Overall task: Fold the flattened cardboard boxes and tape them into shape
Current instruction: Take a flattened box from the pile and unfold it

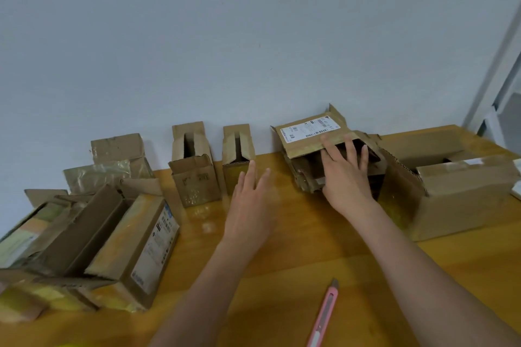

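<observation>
Two hands noted: our right hand (pixel 345 175) rests spread fingers on the labelled brown cardboard box (pixel 315 146), apparently steadying it; our left hand (pixel 251 205) hovers, fingers straight and slightly apart, holding nothing.

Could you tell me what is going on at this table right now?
A person is working through a batch of cardboard boxes on a wooden table. Their right hand reaches with straight fingers onto a pile of flattened cardboard under a labelled flap by the wall. The left hand hovers open over the table, holding nothing. Several shaped boxes stand at the left and a large one at the right. A pink utility knife lies near the front edge. No tape is in view.
</observation>
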`<state>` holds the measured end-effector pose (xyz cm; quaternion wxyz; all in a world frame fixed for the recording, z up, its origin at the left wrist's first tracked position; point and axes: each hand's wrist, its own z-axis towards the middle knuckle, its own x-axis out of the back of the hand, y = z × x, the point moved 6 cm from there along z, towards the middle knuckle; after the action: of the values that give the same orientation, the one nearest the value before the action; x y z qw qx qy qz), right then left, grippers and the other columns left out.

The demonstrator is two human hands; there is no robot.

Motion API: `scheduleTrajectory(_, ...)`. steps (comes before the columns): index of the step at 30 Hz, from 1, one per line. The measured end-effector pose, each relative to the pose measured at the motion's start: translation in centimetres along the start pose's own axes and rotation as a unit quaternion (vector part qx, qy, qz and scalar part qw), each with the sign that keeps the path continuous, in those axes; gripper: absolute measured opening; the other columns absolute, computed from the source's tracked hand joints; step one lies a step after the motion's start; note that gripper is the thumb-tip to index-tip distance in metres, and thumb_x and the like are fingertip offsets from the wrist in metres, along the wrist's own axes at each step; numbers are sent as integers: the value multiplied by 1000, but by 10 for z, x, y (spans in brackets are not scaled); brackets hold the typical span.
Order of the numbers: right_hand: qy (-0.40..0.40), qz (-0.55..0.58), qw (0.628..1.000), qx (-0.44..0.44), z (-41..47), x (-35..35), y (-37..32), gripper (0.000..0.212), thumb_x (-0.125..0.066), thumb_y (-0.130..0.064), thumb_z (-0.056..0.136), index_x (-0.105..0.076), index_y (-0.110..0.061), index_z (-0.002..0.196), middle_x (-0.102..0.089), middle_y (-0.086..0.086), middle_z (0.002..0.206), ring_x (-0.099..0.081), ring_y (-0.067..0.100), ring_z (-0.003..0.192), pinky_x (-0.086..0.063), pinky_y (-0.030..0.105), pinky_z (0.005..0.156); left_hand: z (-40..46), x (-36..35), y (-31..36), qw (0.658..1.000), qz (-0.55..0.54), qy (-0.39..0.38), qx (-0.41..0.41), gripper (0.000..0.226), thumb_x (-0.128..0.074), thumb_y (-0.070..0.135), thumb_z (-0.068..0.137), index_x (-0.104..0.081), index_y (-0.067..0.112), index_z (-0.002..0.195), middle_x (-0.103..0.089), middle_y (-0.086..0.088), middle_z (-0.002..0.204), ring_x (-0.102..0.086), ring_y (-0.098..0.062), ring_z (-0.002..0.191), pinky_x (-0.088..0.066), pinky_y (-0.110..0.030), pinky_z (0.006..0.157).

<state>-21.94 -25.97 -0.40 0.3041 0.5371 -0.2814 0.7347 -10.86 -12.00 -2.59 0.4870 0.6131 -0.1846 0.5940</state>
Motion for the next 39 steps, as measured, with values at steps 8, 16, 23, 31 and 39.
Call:
scheduleTrajectory(8,64,99,991,70,-61,64,-36,64,-56,-2,87,-39,-15,147,-17,-7,161,1,25,150,3,55,120,-48,39,-3,993,-98,66,-20,76,-49,48,95,-5,32,156,2,9,164,-7,-16,151,-24,-40,119)
scheduleTrajectory(16,34,196,971,133,-133,128,-70,59,-46,3,89,-45,-18,144,-33,-12,152,-23,18,137,-18,46,119,-135,106,-10,939,-279,199,-36,86,-47,71,84,-18,32,155,-21,11,161,-19,5,138,-26,-26,111)
scheduleTrajectory(23,-98,285,932,202,-170,152,-102,53,-37,3,95,-51,-22,140,-35,-20,149,-29,5,134,-26,12,100,-189,130,-24,908,-318,227,-151,85,-43,75,86,-32,22,151,-38,5,153,-36,-14,142,-40,-48,111)
scheduleTrajectory(31,-139,335,909,206,-165,136,-130,45,-40,-7,98,-58,-25,135,-41,-19,149,-31,5,139,-26,35,118,-203,106,-61,916,-301,233,-128,93,-63,78,70,-20,50,147,-26,7,145,-32,-18,141,-36,-46,114)
scheduleTrajectory(39,-139,440,871,168,-158,115,-103,37,-56,-42,96,-55,-47,132,-33,-28,152,-28,2,142,-25,40,119,-193,101,-76,929,-256,263,-52,49,-55,68,84,-39,52,128,-28,-6,141,-28,-11,133,-35,-21,102)
